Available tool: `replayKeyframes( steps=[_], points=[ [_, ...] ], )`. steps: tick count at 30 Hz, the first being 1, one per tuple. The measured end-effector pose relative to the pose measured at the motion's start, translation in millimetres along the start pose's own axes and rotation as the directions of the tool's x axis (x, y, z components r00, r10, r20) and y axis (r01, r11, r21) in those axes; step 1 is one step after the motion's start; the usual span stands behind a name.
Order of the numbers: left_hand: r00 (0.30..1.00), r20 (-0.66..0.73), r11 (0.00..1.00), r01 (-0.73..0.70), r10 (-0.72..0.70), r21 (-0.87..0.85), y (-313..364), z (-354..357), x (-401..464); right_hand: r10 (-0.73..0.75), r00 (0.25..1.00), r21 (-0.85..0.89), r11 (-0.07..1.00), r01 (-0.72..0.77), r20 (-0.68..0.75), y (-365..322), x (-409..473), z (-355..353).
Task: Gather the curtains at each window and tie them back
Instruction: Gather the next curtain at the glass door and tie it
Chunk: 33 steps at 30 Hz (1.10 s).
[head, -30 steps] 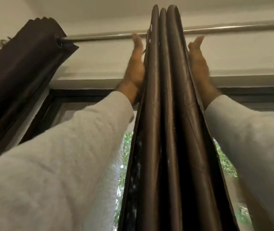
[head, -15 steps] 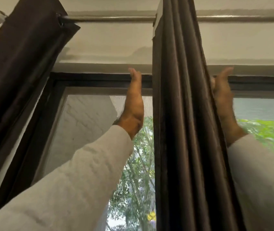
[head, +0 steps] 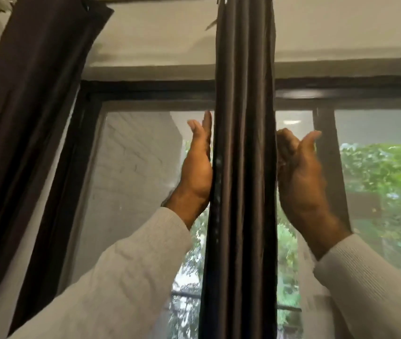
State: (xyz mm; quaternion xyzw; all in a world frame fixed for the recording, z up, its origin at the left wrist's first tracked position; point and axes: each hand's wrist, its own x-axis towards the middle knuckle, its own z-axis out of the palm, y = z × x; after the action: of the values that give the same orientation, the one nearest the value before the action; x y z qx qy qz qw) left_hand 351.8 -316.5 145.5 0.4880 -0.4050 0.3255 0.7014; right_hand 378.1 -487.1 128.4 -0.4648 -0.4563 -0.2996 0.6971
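Left hand (head: pixel 197 172) flat, fingers straight, palm pressed against the left side of the gathered dark brown curtain (head: pixel 243 167). Right hand (head: pixel 299 174) against the curtain's right side, thumb raised, fingers bent toward the fabric (whether they actually pinch a fold, cannot tell). Curtain hangs bunched in narrow vertical pleats between both hands, in front of the dark-framed window (head: pixel 145 90). Second dark curtain (head: pixel 35 106) bunched at far left. Pale knit sleeves (head: pixel 126 272) on both arms.
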Motion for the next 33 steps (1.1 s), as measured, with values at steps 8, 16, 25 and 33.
replayKeyframes(
  steps=[8, 16, 25, 33],
  points=[
    [0.950, -0.092, 0.938, 0.311, -0.300, 0.156, -38, 35, -127, 0.204, 0.974, -0.016, 0.979, -0.203, 0.098, 48, -118, 41],
    [0.965, -0.263, 0.858, 0.120, 0.019, 0.500, -53, -37, -176, 0.167, 0.986, -0.129, 0.978, -0.162, 0.025, 56, -163, -8],
    [0.990, -0.086, 0.711, -0.018, 0.110, 0.703, -51, -71, -239, 0.014, 0.998, -0.297, 0.954, -0.030, -0.055, 49, -240, -2],
    [0.974, 0.038, 0.614, -0.171, 0.225, 0.770, -12, -85, -290, -0.108, 0.980, -0.381, 0.924, 0.038, -0.165, 16, -286, 10]
  ],
)
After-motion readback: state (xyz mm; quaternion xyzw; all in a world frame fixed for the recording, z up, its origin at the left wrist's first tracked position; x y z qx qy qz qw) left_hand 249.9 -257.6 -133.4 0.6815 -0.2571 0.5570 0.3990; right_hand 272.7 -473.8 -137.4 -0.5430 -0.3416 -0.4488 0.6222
